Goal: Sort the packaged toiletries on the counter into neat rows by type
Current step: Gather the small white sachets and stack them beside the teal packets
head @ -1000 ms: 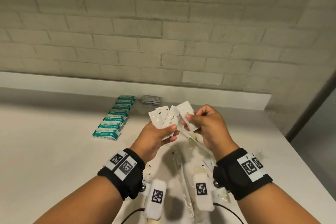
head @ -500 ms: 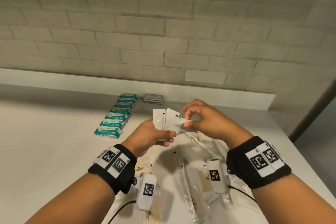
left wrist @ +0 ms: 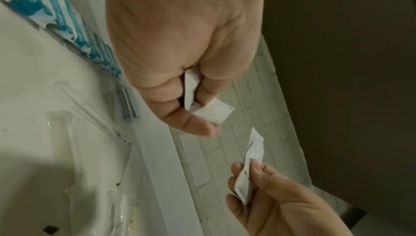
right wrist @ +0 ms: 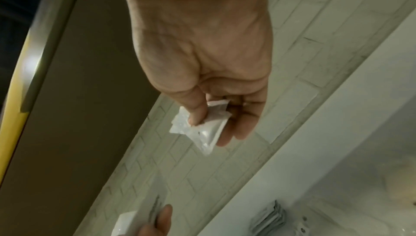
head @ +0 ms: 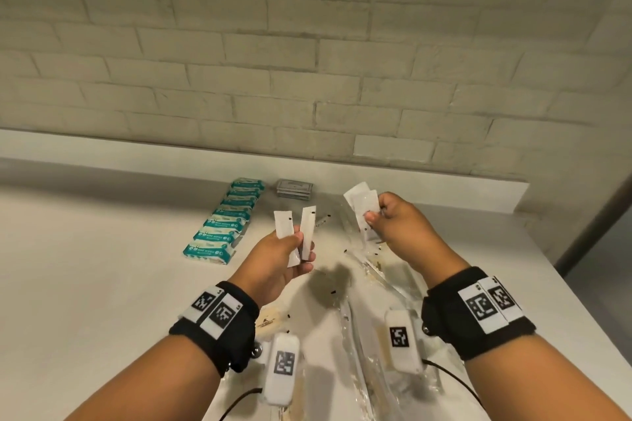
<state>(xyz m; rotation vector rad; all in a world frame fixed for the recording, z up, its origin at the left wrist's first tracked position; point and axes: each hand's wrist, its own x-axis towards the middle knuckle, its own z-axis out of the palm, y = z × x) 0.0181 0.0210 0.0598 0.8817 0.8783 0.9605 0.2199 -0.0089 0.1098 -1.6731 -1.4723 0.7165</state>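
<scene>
Split apart since half a second ago, the white sachets now sit in two bunches: the left hand (head: 273, 258) pinches two sachets (head: 295, 232) upright between thumb and fingers, while the right hand (head: 398, 225) has drawn away rightward, gripping its own white sachets (head: 363, 207) above the counter (head: 85, 284). These packets are plain white, with small black notches. Behind them lies a neat row of teal wipe packs (head: 225, 220) — beside it, a small stack of grey packets (head: 294, 188). Clear-wrapped items (head: 372, 335) lie scattered under the wrists. Only the right wrist view shows the thumb (right wrist: 195, 110) pressing the crinkled sachets against the fingers.
</scene>
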